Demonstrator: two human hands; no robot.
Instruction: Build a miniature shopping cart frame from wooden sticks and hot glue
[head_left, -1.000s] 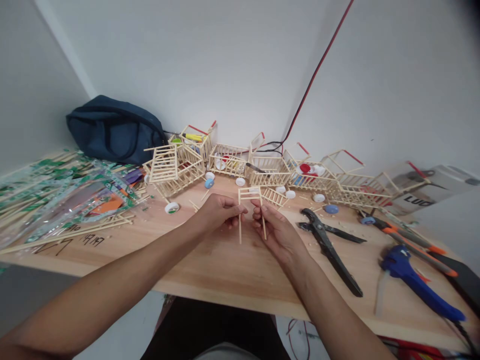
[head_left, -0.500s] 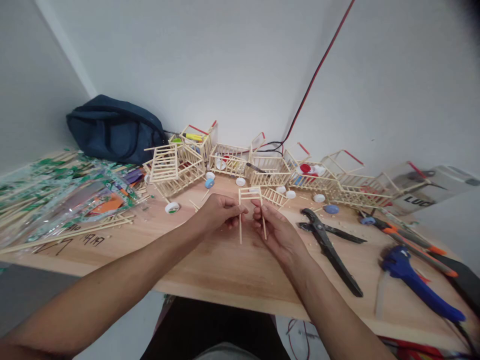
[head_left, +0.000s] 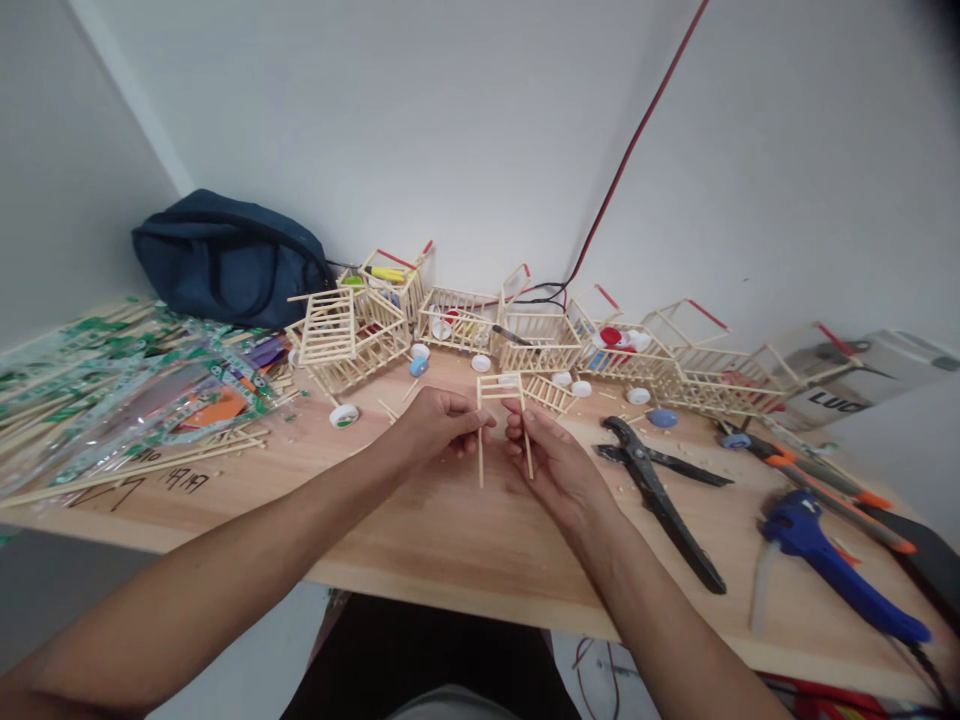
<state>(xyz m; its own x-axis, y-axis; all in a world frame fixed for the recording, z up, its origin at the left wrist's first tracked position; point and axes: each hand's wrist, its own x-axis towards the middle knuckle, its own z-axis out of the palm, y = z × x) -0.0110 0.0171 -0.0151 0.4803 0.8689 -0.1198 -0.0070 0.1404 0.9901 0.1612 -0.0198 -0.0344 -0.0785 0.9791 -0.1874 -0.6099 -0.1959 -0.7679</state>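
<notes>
A small frame of thin wooden sticks (head_left: 499, 394) is held up above the near middle of the table. It has two long side sticks and short crosspieces at its far end. My left hand (head_left: 448, 422) pinches the left side stick between thumb and fingers. Around the right side stick, my right hand (head_left: 551, 455) is closed. The lower ends of both side sticks point toward me, with nothing joining them. Just behind the frame, a small slatted stick panel (head_left: 549, 394) lies on the table.
Several stick-built carts (head_left: 540, 345) line the wall. Wrapped chopsticks (head_left: 150, 400) and a dark blue bag (head_left: 232, 255) are at left. On the right lie black pliers (head_left: 660, 510), a blue glue gun (head_left: 840, 570) and orange-handled pliers (head_left: 832, 490). White bottle caps (head_left: 581, 389) are scattered about.
</notes>
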